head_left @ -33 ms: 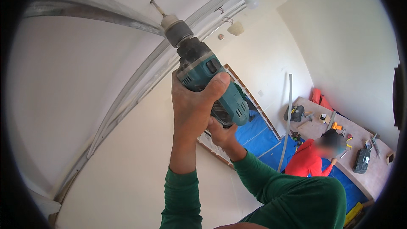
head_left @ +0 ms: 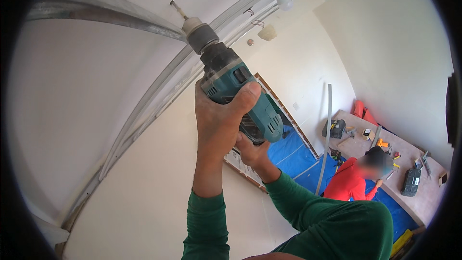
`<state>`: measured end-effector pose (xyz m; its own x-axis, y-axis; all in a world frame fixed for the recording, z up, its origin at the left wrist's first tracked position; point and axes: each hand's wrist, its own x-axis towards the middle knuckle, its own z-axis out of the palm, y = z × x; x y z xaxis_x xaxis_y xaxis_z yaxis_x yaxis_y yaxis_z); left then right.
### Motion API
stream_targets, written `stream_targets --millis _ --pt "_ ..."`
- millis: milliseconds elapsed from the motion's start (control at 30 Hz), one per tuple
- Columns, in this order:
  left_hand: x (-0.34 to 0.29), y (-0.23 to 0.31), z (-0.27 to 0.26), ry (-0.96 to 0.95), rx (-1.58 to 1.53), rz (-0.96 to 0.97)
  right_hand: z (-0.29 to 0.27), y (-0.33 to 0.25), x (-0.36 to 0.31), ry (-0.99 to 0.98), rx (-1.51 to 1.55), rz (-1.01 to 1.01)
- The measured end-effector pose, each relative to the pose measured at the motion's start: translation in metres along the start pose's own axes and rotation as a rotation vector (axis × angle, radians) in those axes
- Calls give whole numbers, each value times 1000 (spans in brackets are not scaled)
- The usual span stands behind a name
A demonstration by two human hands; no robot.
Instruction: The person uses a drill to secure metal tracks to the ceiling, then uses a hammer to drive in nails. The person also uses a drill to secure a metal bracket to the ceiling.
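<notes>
A teal and black cordless drill (head_left: 267,115) is raised toward the ceiling, its grey chuck up and to the left. Out of the chuck sticks a short driver bit (head_left: 179,9). My left hand (head_left: 216,123) wraps round the drill's body, thumb pressed along the near side. Lower down, my right hand (head_left: 252,153) grips the drill's lower part; some of its fingers are hidden behind the tool. Behind the chuck, a metal channel (head_left: 106,12) meets a long rail (head_left: 159,84) by the ceiling. The bit's tip appears near the ceiling; whether it touches, I cannot tell.
Down to the right, a person in red (head_left: 349,180) works beside a table (head_left: 404,151) holding tools and a black case (head_left: 410,182). A tall metal stud (head_left: 325,139) stands nearby, over blue sheeting (head_left: 293,156). A light bulb (head_left: 284,1) hangs near the rails.
</notes>
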<state>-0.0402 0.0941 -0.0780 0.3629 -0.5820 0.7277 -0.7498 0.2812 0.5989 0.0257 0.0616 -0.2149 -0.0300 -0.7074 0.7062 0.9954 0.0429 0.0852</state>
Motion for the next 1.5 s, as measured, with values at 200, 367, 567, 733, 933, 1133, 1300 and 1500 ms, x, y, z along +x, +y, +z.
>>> stream_targets --millis 200,367,567,733,933,1133,1300,1500 --pt "11 2 -3 -34 20 5 1 3 12 -23 -54 -8" --pt "13 2 -6 -65 25 14 -2 3 12 -78 -38 17" --pt "14 -2 -3 -44 11 20 -10 0 19 -89 -160 -65" --pt "14 -3 -3 -65 22 15 -11 0 19 -70 -65 -7" --pt "16 -5 0 -64 1 19 -16 -2 21 -75 -119 -11" --pt "17 -5 2 -57 -8 29 -20 -1 24 -92 -109 -23" --pt "18 -5 0 -43 -2 4 -23 0 24 -140 -145 16" --pt "18 -4 -3 -57 25 20 -18 3 19 -129 -97 62"
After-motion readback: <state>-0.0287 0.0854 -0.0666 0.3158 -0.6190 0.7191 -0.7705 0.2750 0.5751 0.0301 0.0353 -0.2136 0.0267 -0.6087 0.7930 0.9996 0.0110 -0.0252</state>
